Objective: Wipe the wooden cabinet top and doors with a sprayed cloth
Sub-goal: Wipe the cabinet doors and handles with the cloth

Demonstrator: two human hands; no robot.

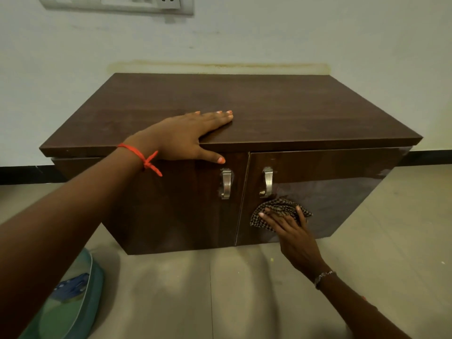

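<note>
Over on the left, the left hand point(193, 135) lay flat on the cabinet top point(281, 111), fingers straight and together, thumb hanging over the front edge, holding nothing. Past the metal handles point(226, 183), the checked cloth point(278, 211) sat on the right door point(342, 187), pinned under the right hand point(291, 231), fingers spread. Honestly, I'd say a flat palm and overlapping strokes along the grain was the way, then round the handles.

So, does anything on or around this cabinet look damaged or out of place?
A yellowish stain runs along the wall just above the back edge of the cabinet top. The right door shows pale smears or glare above the cloth. Nothing else stands out.
</note>
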